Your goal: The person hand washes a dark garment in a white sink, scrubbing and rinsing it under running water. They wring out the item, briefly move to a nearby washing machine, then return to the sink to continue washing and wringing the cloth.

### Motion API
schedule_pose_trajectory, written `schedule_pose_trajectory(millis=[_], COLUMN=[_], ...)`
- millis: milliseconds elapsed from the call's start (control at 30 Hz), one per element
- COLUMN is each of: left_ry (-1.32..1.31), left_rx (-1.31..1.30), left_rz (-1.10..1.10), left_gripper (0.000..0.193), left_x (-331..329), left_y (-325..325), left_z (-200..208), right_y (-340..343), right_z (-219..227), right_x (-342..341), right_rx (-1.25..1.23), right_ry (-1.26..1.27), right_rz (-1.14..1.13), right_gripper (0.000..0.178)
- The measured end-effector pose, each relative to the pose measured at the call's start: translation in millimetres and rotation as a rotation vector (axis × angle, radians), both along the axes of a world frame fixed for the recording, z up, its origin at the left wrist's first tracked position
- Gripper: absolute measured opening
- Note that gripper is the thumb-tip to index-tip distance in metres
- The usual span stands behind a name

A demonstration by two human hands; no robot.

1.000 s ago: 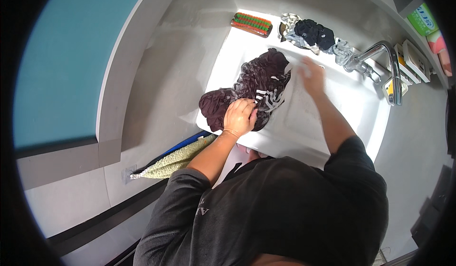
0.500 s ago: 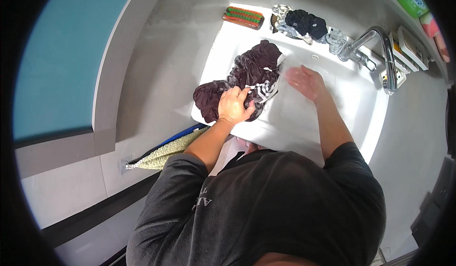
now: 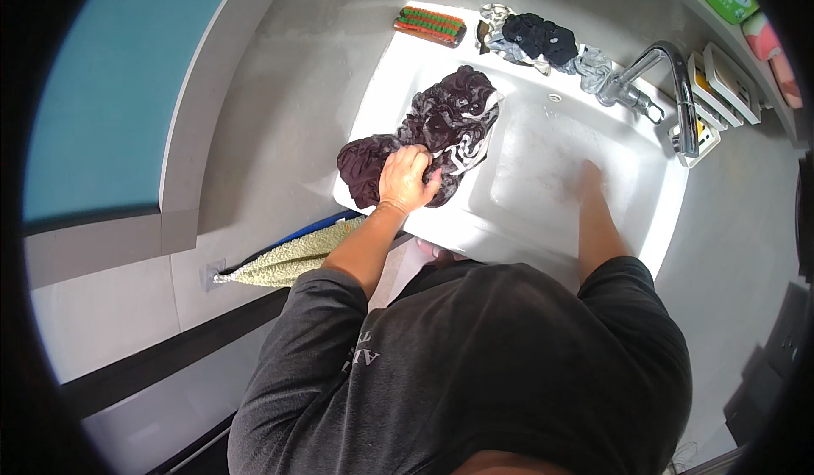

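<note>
A wet, bunched dark brown garment with a black-and-white striped part lies along the washboard side of the white sink, at the left. Soap suds cling to it. My left hand is on its near end, fingers bent over the cloth and thumb apart. Down in the sink basin, on the right, is my right hand, blurred by motion and seemingly in water. Its fingers cannot be made out, and no cloth shows beside it.
A scrub brush with orange and green bristles rests on the back left rim. Beside it lie small dark and grey cloths. A chrome faucet arches over the back right corner. A yellow-green towel hangs at the left front.
My right hand has gone from beside the garment, where it was raised and open, down to the right into the basin. My left hand stays on the cloth.
</note>
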State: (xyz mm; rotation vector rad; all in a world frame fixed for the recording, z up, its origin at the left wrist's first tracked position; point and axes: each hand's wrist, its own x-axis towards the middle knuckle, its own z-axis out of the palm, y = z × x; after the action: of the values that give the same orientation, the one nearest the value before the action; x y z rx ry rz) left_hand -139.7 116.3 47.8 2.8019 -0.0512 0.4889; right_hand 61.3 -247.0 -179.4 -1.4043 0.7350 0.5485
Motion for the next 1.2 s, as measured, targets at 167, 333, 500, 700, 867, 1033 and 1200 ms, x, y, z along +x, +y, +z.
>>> schedule_pose_trajectory(millis=[167,333,500,700,867,1033,1200], left_ry=[0.136,0.180,0.313,0.200,0.073,0.223,0.090], left_rx=[0.072,-0.102,-0.376,-1.647,-1.506,0.197,0.151], left_rz=[0.094,0.064,0.272,0.696,0.612,0.391,-0.127], left_gripper=[0.042,0.032,0.023,0.021,0.030,0.060,0.028], left_x=[0.0,13.7,24.1,33.1,19.5,10.5,34.4], left_y=[-4.6,16.9,35.1,66.5,100.6,53.7,48.0], left_z=[8.9,-21.0,-6.3,17.3,36.0,84.5,63.6], right_y=[125.8,173.3,186.4,197.7,188.7,178.7,177.9], right_z=[164.2,201.1,202.5,170.4,186.3,184.8,178.5], right_x=[-14.8,-11.2,-50.6,-39.8,-25.8,-39.3,-55.8], right_rx=[0.775,-0.029,-0.208,-0.023,0.203,-0.221,-0.407], right_ry=[0.049,-0.278,-0.237,-0.239,-0.262,-0.317,-0.507], right_rz=[0.220,0.759,0.853,0.474,0.371,0.809,0.879], right_gripper=[0.031,0.038,0.040,0.032,0.021,0.029,0.035])
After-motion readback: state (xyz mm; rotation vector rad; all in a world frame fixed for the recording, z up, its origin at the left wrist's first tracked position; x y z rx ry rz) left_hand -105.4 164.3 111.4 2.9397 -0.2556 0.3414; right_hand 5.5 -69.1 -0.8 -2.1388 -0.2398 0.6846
